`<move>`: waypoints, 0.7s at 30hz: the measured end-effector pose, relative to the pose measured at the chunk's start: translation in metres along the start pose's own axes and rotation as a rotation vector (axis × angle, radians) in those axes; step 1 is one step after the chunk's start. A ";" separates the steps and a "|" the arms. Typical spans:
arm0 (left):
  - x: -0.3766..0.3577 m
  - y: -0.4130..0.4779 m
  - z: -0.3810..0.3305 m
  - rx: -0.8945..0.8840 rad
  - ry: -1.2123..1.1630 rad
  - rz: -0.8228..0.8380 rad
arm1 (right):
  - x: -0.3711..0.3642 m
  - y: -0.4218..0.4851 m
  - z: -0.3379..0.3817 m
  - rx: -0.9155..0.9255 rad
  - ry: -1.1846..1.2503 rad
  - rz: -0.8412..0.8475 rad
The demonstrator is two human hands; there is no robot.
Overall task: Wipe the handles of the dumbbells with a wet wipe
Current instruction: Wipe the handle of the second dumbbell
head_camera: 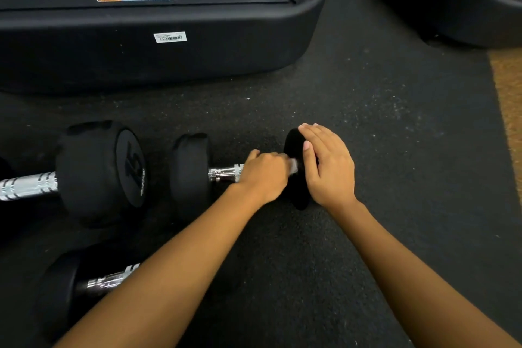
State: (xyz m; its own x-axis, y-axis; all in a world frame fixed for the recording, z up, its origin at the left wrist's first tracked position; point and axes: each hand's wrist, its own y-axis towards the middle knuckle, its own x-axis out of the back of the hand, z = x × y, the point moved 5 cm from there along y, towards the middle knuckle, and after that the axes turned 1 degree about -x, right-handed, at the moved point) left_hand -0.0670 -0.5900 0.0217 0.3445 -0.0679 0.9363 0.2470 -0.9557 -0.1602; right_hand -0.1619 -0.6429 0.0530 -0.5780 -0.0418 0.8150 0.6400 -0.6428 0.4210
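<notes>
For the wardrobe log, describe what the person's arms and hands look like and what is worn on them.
Both arms are bare: no sleeve shows on the left forearm or the right forearm down to the frame's edge. The left hand and right hand wear no gloves. No watch, bracelet or ring is visible. The right thumbnail looks short.
</notes>
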 end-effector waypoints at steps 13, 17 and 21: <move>-0.004 -0.004 0.012 0.025 -0.019 -0.042 | 0.000 0.000 -0.001 -0.004 0.001 -0.003; 0.002 0.002 0.010 0.058 0.088 0.078 | 0.000 0.001 -0.001 -0.007 0.012 -0.005; -0.001 -0.003 -0.005 0.028 0.032 -0.044 | 0.000 0.000 0.000 -0.002 0.018 -0.009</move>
State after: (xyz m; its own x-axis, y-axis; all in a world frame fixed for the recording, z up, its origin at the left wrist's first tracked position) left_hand -0.0721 -0.5886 0.0228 0.3033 -0.0358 0.9522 0.2870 -0.9495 -0.1271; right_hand -0.1616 -0.6433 0.0527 -0.5928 -0.0501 0.8038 0.6341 -0.6444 0.4275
